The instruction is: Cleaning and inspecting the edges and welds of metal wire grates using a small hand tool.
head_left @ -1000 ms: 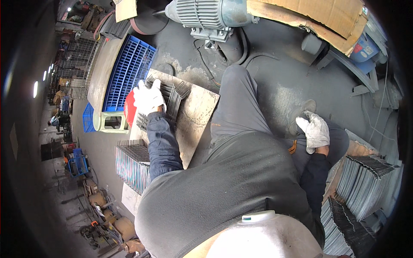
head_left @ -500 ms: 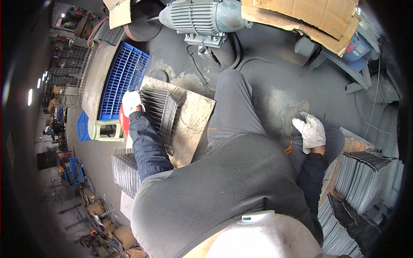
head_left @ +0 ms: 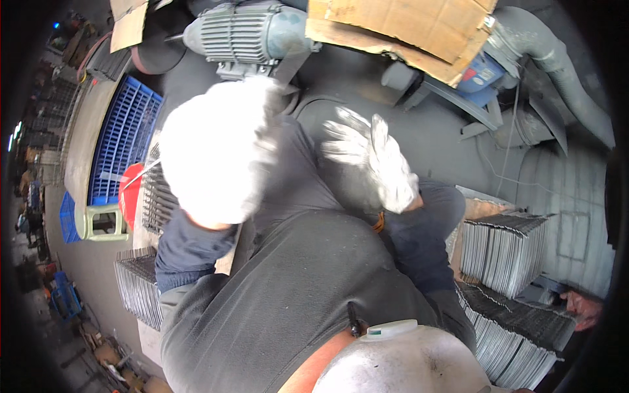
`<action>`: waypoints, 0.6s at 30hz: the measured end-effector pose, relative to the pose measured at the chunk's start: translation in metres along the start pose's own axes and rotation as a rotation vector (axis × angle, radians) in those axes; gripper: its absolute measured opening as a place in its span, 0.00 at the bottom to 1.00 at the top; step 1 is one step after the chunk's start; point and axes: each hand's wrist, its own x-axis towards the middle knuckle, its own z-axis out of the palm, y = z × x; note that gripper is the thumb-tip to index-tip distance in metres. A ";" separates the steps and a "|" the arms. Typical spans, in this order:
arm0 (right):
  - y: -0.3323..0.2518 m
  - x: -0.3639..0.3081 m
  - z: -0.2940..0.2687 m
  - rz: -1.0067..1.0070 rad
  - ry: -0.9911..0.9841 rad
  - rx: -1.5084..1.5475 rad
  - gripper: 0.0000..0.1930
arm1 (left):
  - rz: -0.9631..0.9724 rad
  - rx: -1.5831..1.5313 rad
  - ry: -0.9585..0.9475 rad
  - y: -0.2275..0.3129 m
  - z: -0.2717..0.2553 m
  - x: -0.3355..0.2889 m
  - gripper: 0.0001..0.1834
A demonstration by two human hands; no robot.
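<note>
My left hand [head_left: 219, 154], in a white glove, is raised close to the camera above my left thigh. Motion blur and glare hide its fingers. A thin, light rod [head_left: 141, 173] shows just beside it; whether the hand holds it I cannot tell. Behind that hand, a row of bent metal wire frames [head_left: 157, 193] is partly covered. My right hand [head_left: 377, 160], also gloved in white, is in front of my lap with fingers spread and nothing in it.
Stacked wire frames [head_left: 501, 252] stand at the right, with another stack [head_left: 514, 334] nearer and one [head_left: 139, 285] at lower left. A blue plastic crate [head_left: 124, 141], a pale green stool [head_left: 105, 223] and a red object [head_left: 132, 196] are leftward. Ahead sit an electric motor [head_left: 236, 33] and cardboard [head_left: 406, 29].
My left hand has left the wire frames and come up toward the camera. My right hand has moved from beside my right knee to the middle, fingers spreading. The whole view has swung rightward.
</note>
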 end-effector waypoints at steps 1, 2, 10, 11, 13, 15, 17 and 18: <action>0.000 0.003 0.003 -0.025 -0.008 -0.070 0.24 | 0.090 -0.033 -0.074 0.023 0.004 0.005 0.20; -0.003 0.006 0.004 -0.052 -0.013 -0.143 0.24 | 0.164 -0.094 -0.153 0.036 0.016 0.003 0.18; -0.003 -0.007 -0.046 -0.741 0.265 -1.381 0.28 | 0.315 -0.240 -0.128 0.060 0.076 0.000 0.20; -0.002 -0.015 -0.049 -0.741 0.266 -1.388 0.28 | 0.314 -0.244 -0.123 0.060 0.078 0.005 0.20; -0.019 -0.034 -0.020 -0.945 0.411 -1.572 0.31 | 0.330 -0.409 -0.113 0.060 0.078 0.019 0.21; -0.038 -0.041 -0.003 -0.946 0.501 -1.689 0.28 | 0.380 -0.389 -0.135 0.067 0.079 0.033 0.19; -0.051 -0.038 0.002 -1.266 0.635 -2.037 0.29 | 0.510 -0.319 -0.172 0.077 0.082 0.043 0.17; -0.042 -0.033 0.013 -1.079 0.492 -1.257 0.23 | 0.496 -0.438 -0.059 0.082 0.091 0.041 0.13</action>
